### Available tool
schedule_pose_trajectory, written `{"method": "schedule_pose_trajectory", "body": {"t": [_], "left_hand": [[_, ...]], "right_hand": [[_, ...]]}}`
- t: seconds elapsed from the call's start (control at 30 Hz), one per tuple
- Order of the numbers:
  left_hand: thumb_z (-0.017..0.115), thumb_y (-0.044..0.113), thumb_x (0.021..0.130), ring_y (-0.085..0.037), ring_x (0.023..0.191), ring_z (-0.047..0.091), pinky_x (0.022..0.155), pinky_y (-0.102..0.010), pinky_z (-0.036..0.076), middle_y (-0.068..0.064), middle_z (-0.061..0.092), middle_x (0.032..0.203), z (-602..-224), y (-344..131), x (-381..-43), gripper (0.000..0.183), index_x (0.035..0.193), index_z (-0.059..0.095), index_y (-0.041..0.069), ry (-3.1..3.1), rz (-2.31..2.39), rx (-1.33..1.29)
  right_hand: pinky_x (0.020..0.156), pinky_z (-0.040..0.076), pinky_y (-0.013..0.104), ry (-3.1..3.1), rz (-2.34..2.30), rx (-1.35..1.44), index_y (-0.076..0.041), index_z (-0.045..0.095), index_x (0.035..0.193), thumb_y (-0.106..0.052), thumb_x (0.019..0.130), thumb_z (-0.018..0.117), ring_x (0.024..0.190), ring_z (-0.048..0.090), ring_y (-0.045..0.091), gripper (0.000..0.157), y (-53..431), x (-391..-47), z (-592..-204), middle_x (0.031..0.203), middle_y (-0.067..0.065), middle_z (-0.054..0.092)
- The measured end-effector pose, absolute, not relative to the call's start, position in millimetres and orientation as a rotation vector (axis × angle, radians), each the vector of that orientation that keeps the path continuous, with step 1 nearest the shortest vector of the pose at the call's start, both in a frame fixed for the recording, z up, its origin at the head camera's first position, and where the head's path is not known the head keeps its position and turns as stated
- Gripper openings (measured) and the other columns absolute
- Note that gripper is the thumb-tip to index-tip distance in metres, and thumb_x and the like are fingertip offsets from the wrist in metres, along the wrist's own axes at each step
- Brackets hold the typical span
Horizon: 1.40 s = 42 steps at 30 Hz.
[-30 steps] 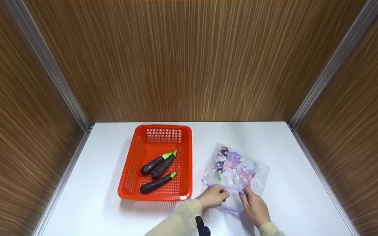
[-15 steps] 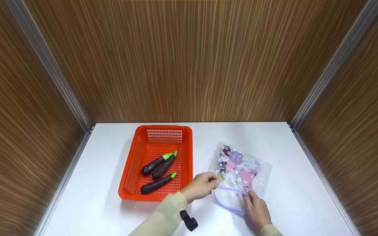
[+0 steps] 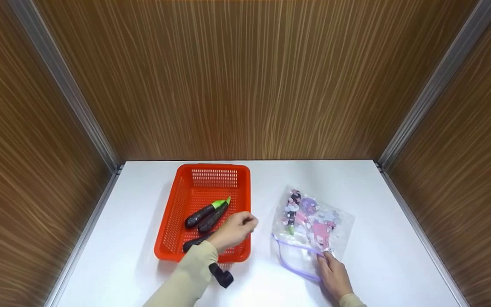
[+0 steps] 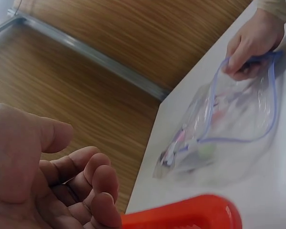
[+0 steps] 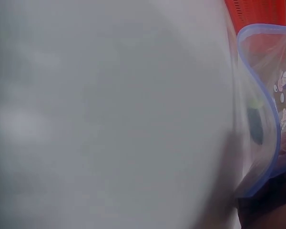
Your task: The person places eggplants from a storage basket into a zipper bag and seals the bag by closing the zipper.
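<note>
Plastic bag (image 3: 311,231) aslant, mouth (image 3: 297,271) nearside

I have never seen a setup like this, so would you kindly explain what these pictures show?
There is no robot here: these are a person's bare left hand and right hand. One picture comes from the head, looking down; the others come from each wrist. On the white table stands a red basket with three dark eggplants; beside it is a clear, purple-edged bag with what looks like another eggplant inside. The right hand grips the bag's edge; the left hand holds nothing.
</note>
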<state>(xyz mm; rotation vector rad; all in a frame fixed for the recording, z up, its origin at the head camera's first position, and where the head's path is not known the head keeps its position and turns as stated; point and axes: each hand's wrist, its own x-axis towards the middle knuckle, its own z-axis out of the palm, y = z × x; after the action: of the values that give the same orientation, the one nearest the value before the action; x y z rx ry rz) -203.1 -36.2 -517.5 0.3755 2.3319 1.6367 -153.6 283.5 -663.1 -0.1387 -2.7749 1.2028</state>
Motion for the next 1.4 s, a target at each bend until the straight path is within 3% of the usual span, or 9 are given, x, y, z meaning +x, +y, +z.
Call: {"method": "schedule_pose_trajectory", "body": {"t": [0.3, 0.47, 0.63, 0.87, 1.03, 1.23, 1.4], "left_hand": [[0.051, 0.026, 0.093, -0.017, 0.07, 0.053, 0.063, -0.032, 0.045, -0.008, 0.057, 0.084, -518.7, -68.5, -209.9, 0.022, 0.102, 0.059, 0.007, 2.371, 1.615, 0.28], [0.053, 0.025, 0.092, -0.018, 0.075, 0.053, 0.068, -0.032, 0.044, -0.006, 0.058, 0.086, -521.6, -83.5, -215.3, 0.017, 0.098, 0.06, 0.011, 2.42, 1.607, 0.24], [0.051, 0.024, 0.093, -0.02, 0.081, 0.051, 0.071, -0.031, 0.04, -0.005, 0.055, 0.089, -524.2, -98.0, -224.5, 0.02, 0.103, 0.059, 0.008, 2.462, 1.564, 0.191], [0.05, 0.025, 0.094, -0.017, 0.07, 0.052, 0.061, -0.03, 0.043, -0.007, 0.057, 0.083, -529.2, -114.8, -238.7, 0.021, 0.101, 0.06, 0.007, 2.497, 1.515, 0.088], [0.052, 0.025, 0.092, -0.017, 0.082, 0.054, 0.072, -0.034, 0.044, -0.004, 0.059, 0.094, -536.1, -121.8, -247.1, 0.022, 0.101, 0.061, 0.008, 2.605, 1.383, 0.066], [0.056, 0.026, 0.089, -0.016, 0.072, 0.053, 0.064, -0.031, 0.043, -0.002, 0.057, 0.082, -547.9, -127.7, -257.0, 0.018, 0.088, 0.061, 0.008, 2.685, 1.189, 0.027], [0.057, 0.026, 0.087, -0.013, 0.054, 0.043, 0.051, -0.028, 0.035, 0.002, 0.047, 0.061, -557.5, -132.4, -263.8, 0.026, 0.067, 0.053, 0.011, 2.78, 0.963, 0.059]], "right_hand": [[0.052, 0.033, 0.029, -2.754, 1.26, -0.127, -0.013, 0.045, 0.074, -0.034, 0.097, 0.04, 0.052, 0.035, 0.013, 0.032, 283.9, -154.2, -662.7, 0.059, -0.004, 0.035], [0.051, 0.032, 0.028, -2.742, 1.23, -0.113, -0.014, 0.045, 0.073, -0.03, 0.097, 0.042, 0.052, 0.035, 0.013, 0.029, 284.8, -155.0, -664.0, 0.058, -0.004, 0.034], [0.051, 0.031, 0.028, -2.736, 1.216, -0.118, -0.015, 0.045, 0.073, -0.027, 0.097, 0.043, 0.052, 0.035, 0.013, 0.026, 285.6, -155.0, -665.0, 0.058, -0.004, 0.035], [0.054, 0.032, 0.029, -2.737, 1.228, -0.126, -0.015, 0.047, 0.075, -0.027, 0.096, 0.045, 0.054, 0.038, 0.014, 0.024, 285.2, -155.1, -665.1, 0.058, -0.004, 0.036], [0.055, 0.035, 0.028, -2.76, 1.26, -0.112, -0.014, 0.048, 0.076, -0.03, 0.097, 0.043, 0.054, 0.039, 0.013, 0.026, 285.2, -154.5, -664.1, 0.059, -0.004, 0.037], [0.049, 0.032, 0.027, -2.75, 1.258, -0.068, -0.015, 0.045, 0.074, -0.028, 0.096, 0.045, 0.05, 0.033, 0.011, 0.026, 285.7, -153.9, -665.8, 0.057, -0.006, 0.034], [0.055, 0.035, 0.028, -2.734, 1.21, -0.065, -0.016, 0.048, 0.075, -0.027, 0.096, 0.045, 0.054, 0.04, 0.011, 0.024, 285.4, -154.2, -666.1, 0.057, -0.007, 0.034]]}}
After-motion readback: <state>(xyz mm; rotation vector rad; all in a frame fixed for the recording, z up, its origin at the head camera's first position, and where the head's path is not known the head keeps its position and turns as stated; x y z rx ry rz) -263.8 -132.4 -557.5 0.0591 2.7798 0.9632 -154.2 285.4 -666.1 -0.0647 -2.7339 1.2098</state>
